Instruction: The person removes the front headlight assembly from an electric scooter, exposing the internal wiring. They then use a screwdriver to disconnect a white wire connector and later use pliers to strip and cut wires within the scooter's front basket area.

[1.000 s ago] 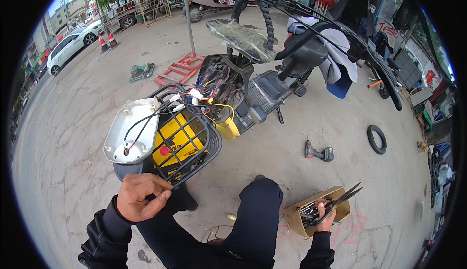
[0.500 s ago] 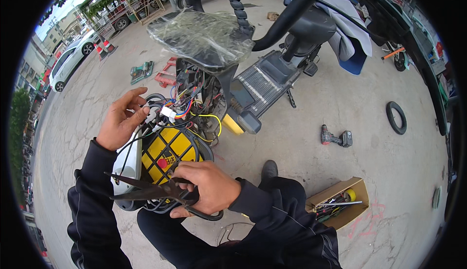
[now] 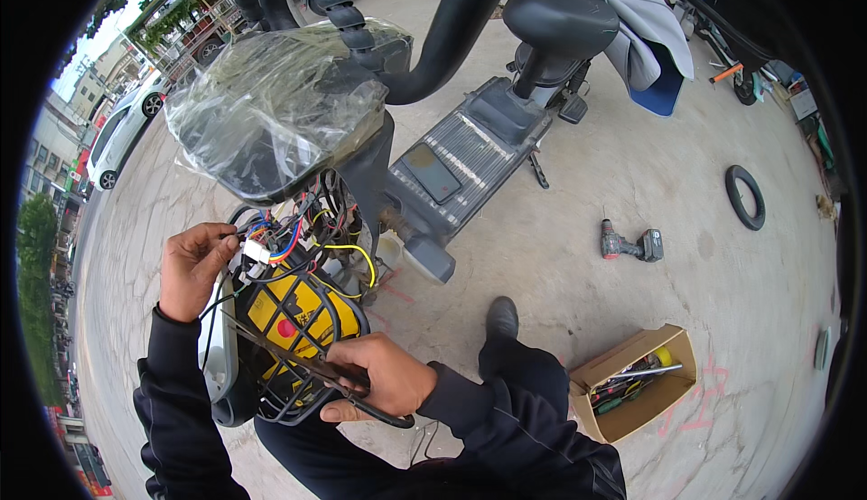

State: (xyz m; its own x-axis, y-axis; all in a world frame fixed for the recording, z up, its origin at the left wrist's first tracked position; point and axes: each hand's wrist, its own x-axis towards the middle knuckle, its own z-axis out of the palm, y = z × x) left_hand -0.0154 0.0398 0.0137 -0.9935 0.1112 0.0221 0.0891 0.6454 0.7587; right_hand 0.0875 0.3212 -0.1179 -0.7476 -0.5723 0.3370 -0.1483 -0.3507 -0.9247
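Observation:
My left hand [image 3: 194,270] is closed in a pinch on a dark wire at the edge of a tangle of coloured wires [image 3: 289,238]. Beside its fingertips hangs a white plug connector [image 3: 257,251]. Wrapped round the handles of dark metal scissors [image 3: 289,353], my right hand [image 3: 384,375] holds them over a black wire basket [image 3: 336,319]. Their blades lie nearly together and point up and left. Behind the basket's bars is a yellow panel [image 3: 302,306] with a red spot. The wires come from the opened front of an electric scooter, beneath its plastic-wrapped dash [image 3: 280,112].
A phone [image 3: 431,173] lies on the scooter's footboard [image 3: 470,148]. On the concrete to the right are a cordless drill [image 3: 632,242], a black tyre [image 3: 745,197] and a cardboard box [image 3: 646,401] of tools. The handlebar [image 3: 452,39] crosses above. My dark shoe [image 3: 502,317] rests near the middle.
My left fingers have closed from a looser spread into a pinch on the wire. The scissor blades, apart before, have come together and swung upward. The whole view has shifted, bringing the dash closer.

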